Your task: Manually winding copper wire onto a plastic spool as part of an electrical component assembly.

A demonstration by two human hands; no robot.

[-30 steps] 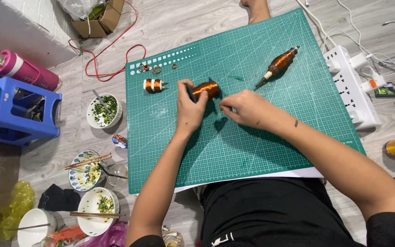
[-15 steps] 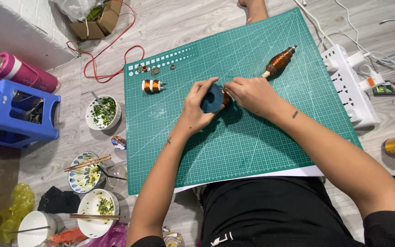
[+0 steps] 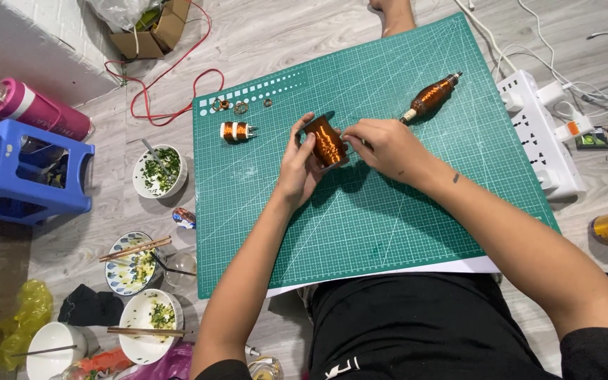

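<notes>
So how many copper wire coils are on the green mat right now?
3. One coil is held between the left hand and right hand mid-mat; a small coil lies to the left; a long spindle-shaped coil lies upper right. Others may be hidden.

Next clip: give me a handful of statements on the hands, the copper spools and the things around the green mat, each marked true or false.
1. The left hand holds a copper wire spool. True.
2. The right hand rests on the power strip. False: it is at the held spool, above the green mat.
3. A long copper-wound spindle lies on the mat beyond the hands. True.
4. The small spool lies off the mat. False: it lies on the mat's far left part.
5. A blue stool stands left of the mat. True.
</notes>
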